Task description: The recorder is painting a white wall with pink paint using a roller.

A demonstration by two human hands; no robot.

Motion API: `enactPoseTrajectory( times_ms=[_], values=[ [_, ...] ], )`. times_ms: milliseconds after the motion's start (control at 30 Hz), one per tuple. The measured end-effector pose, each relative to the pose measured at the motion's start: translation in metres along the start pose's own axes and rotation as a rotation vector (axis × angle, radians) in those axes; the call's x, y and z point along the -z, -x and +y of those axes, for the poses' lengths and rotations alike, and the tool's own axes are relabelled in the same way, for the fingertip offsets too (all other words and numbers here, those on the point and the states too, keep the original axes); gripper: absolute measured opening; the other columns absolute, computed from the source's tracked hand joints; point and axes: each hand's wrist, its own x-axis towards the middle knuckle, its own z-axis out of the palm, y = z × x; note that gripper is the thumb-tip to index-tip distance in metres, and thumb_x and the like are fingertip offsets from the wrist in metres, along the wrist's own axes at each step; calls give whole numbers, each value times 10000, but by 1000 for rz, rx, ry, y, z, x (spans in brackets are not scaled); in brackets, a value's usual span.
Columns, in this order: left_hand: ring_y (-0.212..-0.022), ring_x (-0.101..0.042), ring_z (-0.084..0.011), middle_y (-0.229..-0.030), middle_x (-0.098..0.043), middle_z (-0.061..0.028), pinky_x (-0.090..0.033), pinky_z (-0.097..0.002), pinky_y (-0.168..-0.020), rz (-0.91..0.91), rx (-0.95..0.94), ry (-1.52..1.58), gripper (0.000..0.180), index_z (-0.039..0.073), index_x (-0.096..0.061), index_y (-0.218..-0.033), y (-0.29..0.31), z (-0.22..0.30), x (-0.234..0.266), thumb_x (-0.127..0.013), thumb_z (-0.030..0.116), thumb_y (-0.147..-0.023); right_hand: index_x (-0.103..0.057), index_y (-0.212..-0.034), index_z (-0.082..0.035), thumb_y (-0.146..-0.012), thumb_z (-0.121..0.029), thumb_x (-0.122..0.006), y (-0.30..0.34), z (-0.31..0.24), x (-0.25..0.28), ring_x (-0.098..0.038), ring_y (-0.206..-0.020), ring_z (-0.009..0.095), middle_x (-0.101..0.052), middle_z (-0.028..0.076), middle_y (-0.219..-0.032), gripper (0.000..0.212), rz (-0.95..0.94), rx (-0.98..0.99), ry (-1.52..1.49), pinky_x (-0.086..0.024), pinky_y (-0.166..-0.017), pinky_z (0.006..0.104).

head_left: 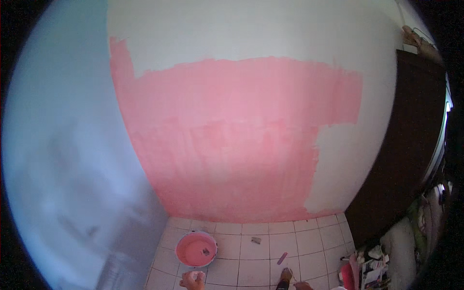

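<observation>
My left hand point(192, 282) is at the lower edge, just on the near side of a basin of pink paint point(196, 266). Its fingers are closed round a small pinkish-white thing point(196, 275), too unclear to name. A small dark-and-light patch point(205, 252) shows on the paint in the basin. Only a bit of my right hand point(303, 286) seems to show at the lower edge, beside a foot point(286, 274); its fingers cannot be made out. Ahead stands a white wall point(251, 29) with a large pink painted area point(232, 145), uneven at its top and right edges.
On the tiled floor point(253, 270) lie a small grey piece point(255, 240) and a purplish strip point(282, 258). A bluish wall point(63, 121) bounds the left. To the right are a dark brown panel point(403, 145) and a cluttered pile of things point(372, 270).
</observation>
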Motion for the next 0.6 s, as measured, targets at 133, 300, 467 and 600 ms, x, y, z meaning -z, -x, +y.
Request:
enactPoseTrajectory(
  times_ms=[133,300,467,600],
  values=[
    [-774,-584,-275,-781,-625,-89,-443,-408,-728,59,-58,120,343,75,-647,-790,1,13,8,-570,408,-814,-514,-1138,-45,-871,-196,-451,6,29,-31,-498,-1049,306,-548,143,-1116,313,-24,-89,28,-404,-868,436],
    [-769,-581,-270,-773,-620,-82,-441,-402,-725,44,-48,159,334,73,-641,-788,-1,28,20,-519,377,-854,-543,-1109,-37,-879,-188,-457,9,70,-68,-524,-1009,289,-577,140,-1064,288,0,-52,22,-413,-861,415],
    [-750,-572,-274,-754,-609,-79,-438,-397,-708,45,-75,153,338,84,-634,-771,2,25,13,-490,374,-868,-572,-1081,-29,-887,-180,-463,17,94,-86,-549,-969,273,-606,137,-1012,269,105,138,-16,-423,-853,394],
    [-748,-571,-246,-757,-608,-77,-436,-375,-708,-13,119,197,350,72,-630,-778,1,18,-1,-447,348,-890,-563,-1110,-47,-900,-193,-458,17,94,-86,-492,-1071,298,-567,146,-1108,277,-11,106,175,-375,-919,424]
  ],
)
